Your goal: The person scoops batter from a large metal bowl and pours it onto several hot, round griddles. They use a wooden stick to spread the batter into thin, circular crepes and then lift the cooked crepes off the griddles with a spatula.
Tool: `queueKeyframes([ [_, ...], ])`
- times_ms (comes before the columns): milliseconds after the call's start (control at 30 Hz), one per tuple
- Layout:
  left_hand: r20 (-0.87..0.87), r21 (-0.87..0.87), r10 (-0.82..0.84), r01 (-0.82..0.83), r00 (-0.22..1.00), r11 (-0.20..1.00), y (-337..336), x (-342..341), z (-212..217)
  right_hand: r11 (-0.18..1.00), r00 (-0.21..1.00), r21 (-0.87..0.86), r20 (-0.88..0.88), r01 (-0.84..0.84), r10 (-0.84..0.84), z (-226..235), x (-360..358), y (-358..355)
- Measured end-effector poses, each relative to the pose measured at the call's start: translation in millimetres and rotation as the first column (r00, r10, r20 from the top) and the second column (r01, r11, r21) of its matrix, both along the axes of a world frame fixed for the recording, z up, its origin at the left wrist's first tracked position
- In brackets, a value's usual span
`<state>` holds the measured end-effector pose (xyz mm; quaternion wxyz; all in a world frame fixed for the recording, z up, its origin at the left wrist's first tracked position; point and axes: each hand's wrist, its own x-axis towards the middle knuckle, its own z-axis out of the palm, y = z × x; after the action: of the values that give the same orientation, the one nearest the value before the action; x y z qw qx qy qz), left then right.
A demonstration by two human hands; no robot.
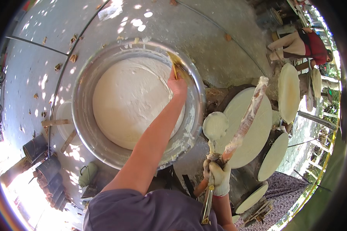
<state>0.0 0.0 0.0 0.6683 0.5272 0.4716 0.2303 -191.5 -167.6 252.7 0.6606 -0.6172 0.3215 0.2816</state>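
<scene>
Batter (125,102), beside left hand (177,84) (gripping yellowish tool (175,60)), left of right hand (220,179) clasping ladle (215,126)

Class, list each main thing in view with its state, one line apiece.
Metal basin: uncovered, partly filled
Pale mixture: surface wrinkled
Left hand: bare, gripping a yellowish flat piece
Right hand: gloved, gripping wooden stick and ladle
Ladle: coated white
Wooden stick: smeared white
Large pale round: flat, partly hidden
</scene>
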Motion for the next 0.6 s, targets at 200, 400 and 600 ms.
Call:
queueKeyframes([
  [200, 0.001, 0.195, 0.139, -0.137, 0.990, 0.971, 59.8, 28.3, -27.6, 0.999, 0.999, 0.039, -0.028, -0.029, 0.030, -8.8, 6.8, 27.1],
  [400, -0.175, 0.212, 0.147, -0.108, 0.973, 0.971, 88.5, 32.9, -28.4, 0.991, 0.991, 0.014, -0.014, -0.130, 0.130, -4.7, -4.6, 27.5],
  [600, -0.486, 0.258, 0.245, -0.130, 0.839, 0.957, 215.5, 21.5, -109.3, 0.983, 0.981, -0.029, 0.062, -0.180, 0.182, 15.7, -21.6, 22.1],
])
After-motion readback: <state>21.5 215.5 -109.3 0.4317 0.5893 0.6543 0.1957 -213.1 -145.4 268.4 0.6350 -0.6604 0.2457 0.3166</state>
